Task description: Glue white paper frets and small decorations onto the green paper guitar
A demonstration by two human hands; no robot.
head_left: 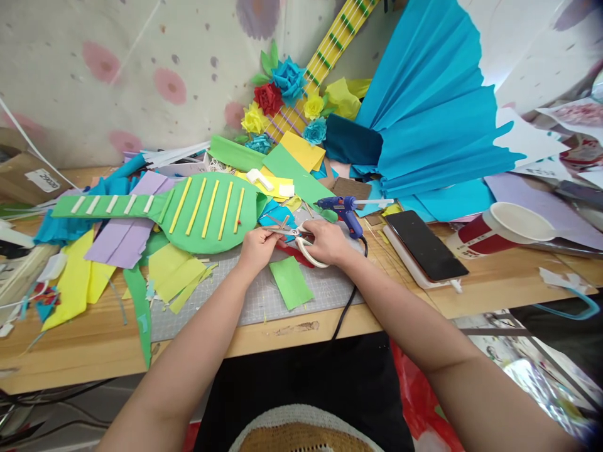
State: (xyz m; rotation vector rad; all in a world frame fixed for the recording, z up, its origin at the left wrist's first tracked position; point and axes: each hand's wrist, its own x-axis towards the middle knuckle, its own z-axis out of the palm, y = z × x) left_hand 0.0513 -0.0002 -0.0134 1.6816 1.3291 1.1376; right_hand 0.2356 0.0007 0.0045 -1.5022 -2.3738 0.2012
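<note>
A pair of scissors [306, 252] with white handles is in my right hand [328, 241], fingers through the loops and blades pointing left. My left hand [258, 250] pinches close by the blade tips; what lies between its fingertips is too small to make out. A small brownish strip [285, 221] shows just above the blades. Left of my hands lies a green paper lute shape [211, 242] with yellow strips on its body and white strips along its neck. A blue glue gun [346, 213] rests just beyond my right hand.
A grey cutting mat [240, 307] bears a green paper piece [291, 284] and yellow-green scraps [176, 270]. On the right are a phone [426, 245] and a paper cup [499, 229]. Behind stand blue pleated paper [433, 107] and a yellow instrument neck [342, 41] with paper flowers.
</note>
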